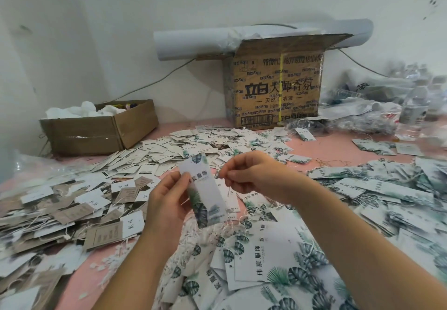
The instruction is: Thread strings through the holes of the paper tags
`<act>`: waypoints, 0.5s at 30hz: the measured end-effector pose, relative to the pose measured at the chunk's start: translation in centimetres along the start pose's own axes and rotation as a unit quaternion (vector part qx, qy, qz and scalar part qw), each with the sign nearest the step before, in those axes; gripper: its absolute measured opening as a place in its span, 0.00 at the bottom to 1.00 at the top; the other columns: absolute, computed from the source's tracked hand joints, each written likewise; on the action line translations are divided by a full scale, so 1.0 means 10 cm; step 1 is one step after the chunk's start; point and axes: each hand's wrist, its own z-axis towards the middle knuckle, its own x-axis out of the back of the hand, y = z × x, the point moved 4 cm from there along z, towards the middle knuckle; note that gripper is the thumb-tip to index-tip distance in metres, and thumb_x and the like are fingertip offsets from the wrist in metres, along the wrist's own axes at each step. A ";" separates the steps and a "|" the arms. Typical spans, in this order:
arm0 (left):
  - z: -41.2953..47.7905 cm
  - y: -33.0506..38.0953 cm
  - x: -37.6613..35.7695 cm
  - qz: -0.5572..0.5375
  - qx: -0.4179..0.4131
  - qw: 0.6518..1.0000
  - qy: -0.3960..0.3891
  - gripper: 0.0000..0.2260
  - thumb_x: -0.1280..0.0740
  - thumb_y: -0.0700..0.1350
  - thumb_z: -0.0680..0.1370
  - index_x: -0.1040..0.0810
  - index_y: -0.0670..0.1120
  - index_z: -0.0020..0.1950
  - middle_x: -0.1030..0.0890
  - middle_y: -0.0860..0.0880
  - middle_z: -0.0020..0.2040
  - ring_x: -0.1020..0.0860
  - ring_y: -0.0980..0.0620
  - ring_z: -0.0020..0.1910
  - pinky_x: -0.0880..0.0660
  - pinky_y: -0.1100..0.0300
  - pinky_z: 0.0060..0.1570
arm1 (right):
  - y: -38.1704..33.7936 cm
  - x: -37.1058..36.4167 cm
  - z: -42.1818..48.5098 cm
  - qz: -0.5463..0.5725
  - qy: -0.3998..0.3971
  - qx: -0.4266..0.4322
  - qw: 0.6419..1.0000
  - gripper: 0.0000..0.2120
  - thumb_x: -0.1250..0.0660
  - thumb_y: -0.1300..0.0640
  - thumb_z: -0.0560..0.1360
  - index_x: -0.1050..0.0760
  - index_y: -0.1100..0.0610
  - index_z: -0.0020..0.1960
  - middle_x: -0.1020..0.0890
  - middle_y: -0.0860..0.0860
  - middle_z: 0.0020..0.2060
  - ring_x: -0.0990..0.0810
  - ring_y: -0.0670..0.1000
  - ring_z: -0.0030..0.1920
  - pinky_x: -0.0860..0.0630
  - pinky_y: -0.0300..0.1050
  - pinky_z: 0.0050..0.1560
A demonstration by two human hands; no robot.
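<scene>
My left hand [167, 203] pinches the tag [205, 188] by its edge. It looks light and stiff. My right hand [251, 176] pinches the limp string [228, 191].

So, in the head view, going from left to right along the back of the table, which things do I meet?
Low open cardboard box → tall printed carton → clear plastic bottle.

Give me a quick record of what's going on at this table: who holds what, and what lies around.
left hand: holds a leaf-print tag lifted above the pile
right hand: pinches a thin string beside the tag
table: pink, strewn with loose tags
boxes: printed carton at the back wall; small open box toward the left edge
</scene>
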 end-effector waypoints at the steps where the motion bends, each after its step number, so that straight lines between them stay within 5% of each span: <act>1: 0.00 0.00 -0.01 -0.028 0.019 0.999 -0.013 0.05 0.35 0.45 0.68 0.20 0.47 0.39 0.18 0.50 0.36 0.21 0.55 0.35 0.26 0.54 0.39 | -0.02 0.02 -0.01 0.018 0.003 0.008 1.000 0.13 0.43 0.73 0.76 0.24 0.61 0.41 0.22 0.51 0.31 0.26 0.46 0.29 0.27 0.34 0.31; 8: -0.14 -0.03 -0.26 0.015 0.097 0.978 -0.183 0.12 0.37 0.44 0.70 0.23 0.39 0.50 0.20 0.47 0.37 0.22 0.55 0.33 0.24 0.62 0.31 | -0.07 -0.13 0.00 0.002 0.002 0.039 0.999 0.16 0.45 0.76 0.75 0.25 0.60 0.40 0.23 0.58 0.36 0.26 0.54 0.36 0.30 0.43 0.38; 15: -0.11 -0.08 -0.23 0.039 0.094 0.981 -0.164 0.08 0.34 0.43 0.68 0.19 0.42 0.42 0.18 0.47 0.37 0.21 0.54 0.36 0.24 0.61 0.37 | -0.11 -0.09 -0.03 -0.114 0.034 0.023 0.993 0.14 0.42 0.72 0.76 0.25 0.56 0.41 0.24 0.50 0.34 0.29 0.48 0.32 0.34 0.39 0.35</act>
